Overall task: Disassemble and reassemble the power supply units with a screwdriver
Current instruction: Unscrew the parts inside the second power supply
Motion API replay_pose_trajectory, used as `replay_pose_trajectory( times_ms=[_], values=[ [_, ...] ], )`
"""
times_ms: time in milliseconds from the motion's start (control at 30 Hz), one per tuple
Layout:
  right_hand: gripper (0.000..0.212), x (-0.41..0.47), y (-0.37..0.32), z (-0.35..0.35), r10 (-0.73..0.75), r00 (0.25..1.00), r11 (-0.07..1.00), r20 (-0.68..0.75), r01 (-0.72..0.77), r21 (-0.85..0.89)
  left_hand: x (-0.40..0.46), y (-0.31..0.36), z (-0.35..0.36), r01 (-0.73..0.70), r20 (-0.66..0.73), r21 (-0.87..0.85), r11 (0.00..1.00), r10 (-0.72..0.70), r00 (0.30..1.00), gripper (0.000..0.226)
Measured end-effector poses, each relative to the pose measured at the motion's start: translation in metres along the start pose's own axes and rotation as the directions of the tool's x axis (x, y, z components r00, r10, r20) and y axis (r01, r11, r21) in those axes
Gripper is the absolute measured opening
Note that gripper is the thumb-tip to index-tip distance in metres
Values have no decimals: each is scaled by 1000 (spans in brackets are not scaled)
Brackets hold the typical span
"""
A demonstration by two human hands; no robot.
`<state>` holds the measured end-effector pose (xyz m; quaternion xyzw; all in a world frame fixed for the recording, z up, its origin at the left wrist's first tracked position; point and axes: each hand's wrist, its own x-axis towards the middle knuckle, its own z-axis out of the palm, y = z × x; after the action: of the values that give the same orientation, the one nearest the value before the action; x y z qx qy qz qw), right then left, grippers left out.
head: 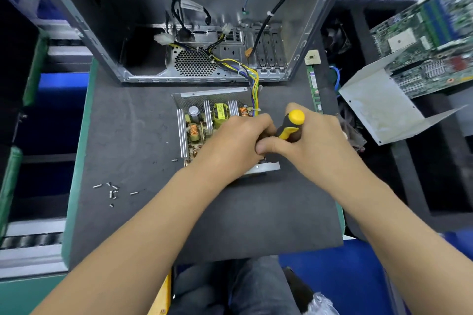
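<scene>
Power supply unit [204, 123]: lying uncovered on the table [133, 135], just ahead of both hands.
Screwdriver [291, 125]: right hand [314, 140] is gripping it, handle up, shaft slanting down-left into the unit.
Left hand [240, 140]: fingers are curling at the hidden tip; grip contents unclear.

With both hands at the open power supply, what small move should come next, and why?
Probably turn the yellow-and-black screwdriver in place: the right hand grips it, its tip is hidden behind the left hand, over the open metal power supply unit.
</scene>
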<state>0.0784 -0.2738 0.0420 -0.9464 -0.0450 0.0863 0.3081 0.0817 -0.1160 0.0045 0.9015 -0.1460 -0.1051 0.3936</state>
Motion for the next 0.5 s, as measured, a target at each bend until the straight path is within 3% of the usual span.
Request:
replay_pose_trajectory(
  times_ms=[67,133,233,300,367,433,500],
  values=[
    [62,-5,-6,-12,-46,996,999,76,44,31,0,-1,-2,-16,4,-42,999,16,1000,19],
    [75,-8,-13,-27,-202,973,978,115,206,-21,0,0,-4,-41,-1,-65,997,41,999,19],
    [29,-4,-22,-40,-415,887,806,201,461,-371,0,2,0,-76,-17,-47,996,76,997,18],
    [19,2,-29,-44,-405,880,728,249,475,-494,-1,1,-1,-72,-10,-43,996,72,997,17],
    [32,5,-37,-42,-361,890,655,278,454,-604,-9,-5,-5,-44,-51,-50,998,42,998,17],
    [47,4,-44,-41,-343,890,511,299,444,-736,-23,-15,-12,-17,-134,-66,998,8,991,15],
    [54,1,-46,-40,-291,911,494,293,405,-769,-35,-20,-15,-19,-152,-28,999,15,988,10]
  ],
)
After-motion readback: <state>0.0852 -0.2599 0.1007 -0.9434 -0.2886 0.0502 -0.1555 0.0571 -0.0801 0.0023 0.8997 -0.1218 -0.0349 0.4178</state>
